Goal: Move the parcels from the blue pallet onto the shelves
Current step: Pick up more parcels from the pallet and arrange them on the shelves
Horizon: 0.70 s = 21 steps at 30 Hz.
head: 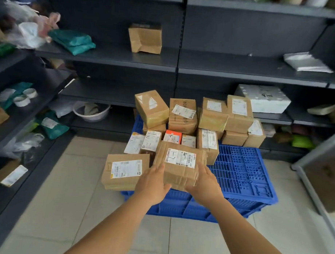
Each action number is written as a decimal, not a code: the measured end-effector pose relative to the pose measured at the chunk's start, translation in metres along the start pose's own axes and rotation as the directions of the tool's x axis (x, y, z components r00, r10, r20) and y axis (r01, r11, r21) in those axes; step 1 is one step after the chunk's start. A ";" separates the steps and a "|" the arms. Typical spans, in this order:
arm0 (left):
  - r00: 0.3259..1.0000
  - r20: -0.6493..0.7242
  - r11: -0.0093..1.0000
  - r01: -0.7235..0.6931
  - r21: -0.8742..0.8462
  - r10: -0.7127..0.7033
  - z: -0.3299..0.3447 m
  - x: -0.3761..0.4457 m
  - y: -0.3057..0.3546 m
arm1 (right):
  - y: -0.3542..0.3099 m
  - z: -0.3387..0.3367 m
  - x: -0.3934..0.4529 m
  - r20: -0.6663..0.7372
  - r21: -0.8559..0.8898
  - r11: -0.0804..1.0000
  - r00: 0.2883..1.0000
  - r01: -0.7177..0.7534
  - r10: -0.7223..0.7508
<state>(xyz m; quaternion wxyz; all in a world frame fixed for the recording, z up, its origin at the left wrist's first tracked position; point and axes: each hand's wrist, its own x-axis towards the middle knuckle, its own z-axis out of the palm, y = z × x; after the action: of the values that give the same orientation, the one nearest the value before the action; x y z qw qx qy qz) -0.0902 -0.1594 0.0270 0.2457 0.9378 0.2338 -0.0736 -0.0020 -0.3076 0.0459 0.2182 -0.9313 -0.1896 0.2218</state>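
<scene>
both hands on one brown parcel (179,166) at the near edge of the stack on the blue pallet (242,171). left hand (151,183) flat against its 9 o'clock side, right hand (205,182) against its 3 o'clock side, fingers mostly straight, parcel clamped between palms. label faces up. flat brown box (125,170) just beside at 9 o'clock. more parcels stacked at 12 o'clock. dark shelves (108,56) behind, one kraft box (145,38) on the middle shelf
</scene>
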 end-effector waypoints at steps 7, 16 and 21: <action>0.990 0.138 0.999 0.018 -0.049 -0.011 0.017 0.083 -0.023 | 0.020 0.037 0.052 0.068 0.131 0.967 0.976 -0.216 0.209; 0.966 0.208 0.988 0.146 0.044 -0.152 0.063 0.157 -0.030 | 0.057 0.066 0.101 0.106 0.239 0.887 0.919 -0.395 0.381; 0.954 0.177 0.970 0.243 0.005 -0.240 0.075 0.168 -0.027 | 0.076 0.070 0.117 0.174 0.362 0.850 0.924 -0.383 0.342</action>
<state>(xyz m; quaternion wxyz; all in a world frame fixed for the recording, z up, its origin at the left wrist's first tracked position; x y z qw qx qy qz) 0.0430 -0.1081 -0.0918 0.2626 0.8899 0.3245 -0.1839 0.0799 -0.2956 -0.0866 0.3430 -0.8753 0.0263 0.3399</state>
